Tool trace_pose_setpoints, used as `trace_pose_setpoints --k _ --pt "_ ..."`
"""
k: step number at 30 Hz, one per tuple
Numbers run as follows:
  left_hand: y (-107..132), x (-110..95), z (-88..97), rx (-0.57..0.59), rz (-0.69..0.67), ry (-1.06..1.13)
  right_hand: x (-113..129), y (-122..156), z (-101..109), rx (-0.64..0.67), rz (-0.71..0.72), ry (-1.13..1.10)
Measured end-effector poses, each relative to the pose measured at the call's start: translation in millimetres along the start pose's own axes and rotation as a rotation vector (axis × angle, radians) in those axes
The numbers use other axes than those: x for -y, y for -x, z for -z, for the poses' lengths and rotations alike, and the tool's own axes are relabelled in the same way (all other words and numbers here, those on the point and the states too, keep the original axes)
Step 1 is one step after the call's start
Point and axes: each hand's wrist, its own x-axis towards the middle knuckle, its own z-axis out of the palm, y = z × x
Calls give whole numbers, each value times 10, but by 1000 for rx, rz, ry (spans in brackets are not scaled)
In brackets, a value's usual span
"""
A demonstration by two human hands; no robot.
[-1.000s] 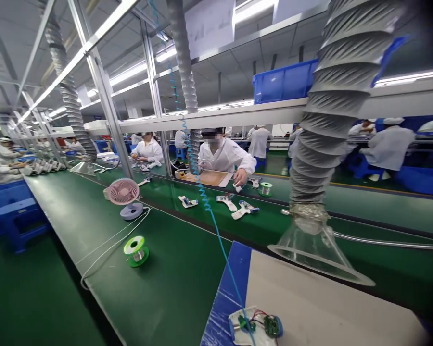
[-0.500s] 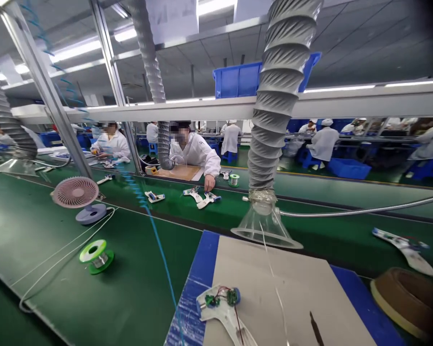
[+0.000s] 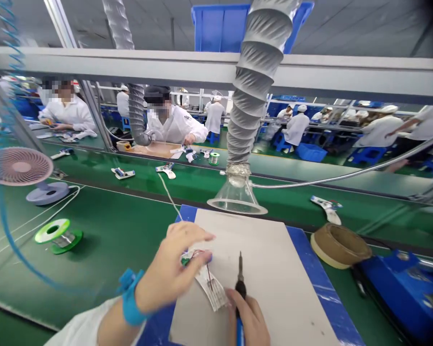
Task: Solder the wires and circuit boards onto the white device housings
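Note:
My left hand [image 3: 171, 269] rests on a white plastic part with a small green circuit board and red wires [image 3: 205, 278], fingers curled over its top end, holding it on the grey work mat [image 3: 270, 269]. A blue wrist strap [image 3: 130, 298] sits on that wrist. My right hand [image 3: 248, 319] grips a soldering iron [image 3: 240, 274] like a pen, its tip pointing up and away just right of the part. A clear fume funnel [image 3: 237, 197] on a grey ribbed hose hangs over the mat's far edge.
A green solder spool [image 3: 57, 234] and a pink desk fan [image 3: 19, 168] stand to the left on the green bench. A brown tape roll [image 3: 339, 245] and a blue holder [image 3: 404, 283] lie at the right. Workers in white coats [image 3: 173, 125] sit across the conveyor with more white parts.
The view has tilted down and right. Both my hands have come into view: the left onto the white part, the right holding the soldering iron beside it.

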Motion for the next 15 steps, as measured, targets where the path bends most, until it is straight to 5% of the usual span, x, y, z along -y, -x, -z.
trace_pose_setpoints --k 4,8,15 --pt "-196 662 -208 252 166 27 146 -81 -133 -16 121 180" --pt "-227 901 -437 414 179 23 103 -178 -83 58 203 203" --pt "-324 875 -837 137 349 -124 -137 -639 232 134 137 170"
